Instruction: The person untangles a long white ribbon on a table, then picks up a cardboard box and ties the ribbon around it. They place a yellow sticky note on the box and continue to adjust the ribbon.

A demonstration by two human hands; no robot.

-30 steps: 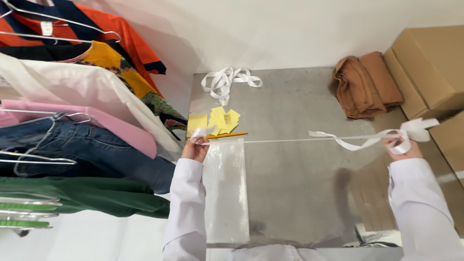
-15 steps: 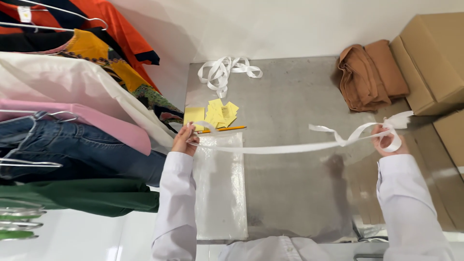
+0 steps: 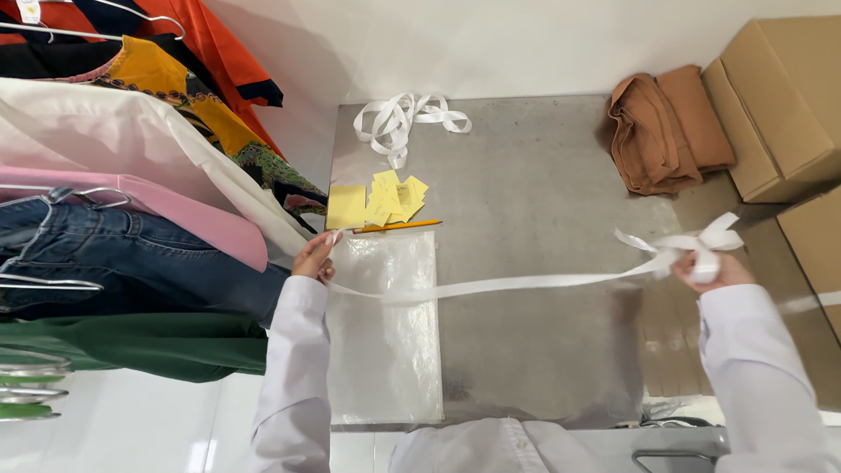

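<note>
A long white ribbon strip (image 3: 517,284) stretches across the grey metal table (image 3: 543,350) between my two hands. My left hand (image 3: 314,257) pinches one end at the table's left edge, just above a clear plastic bag (image 3: 385,350). My right hand (image 3: 708,270) is closed on the other end, which is bunched into loops at the right. Both arms wear white sleeves.
A coil of white ribbon (image 3: 401,118) lies at the table's back left. Yellow paper tags (image 3: 377,201) and a pencil (image 3: 399,227) lie near my left hand. Folded brown cloth (image 3: 666,127) and cardboard boxes (image 3: 780,96) are at the right. Hanging clothes (image 3: 131,193) fill the left.
The stretched ribbon now sags slightly between my hands. My left hand has shifted a little down from the yellow tags, and the view has moved closer over the table.
</note>
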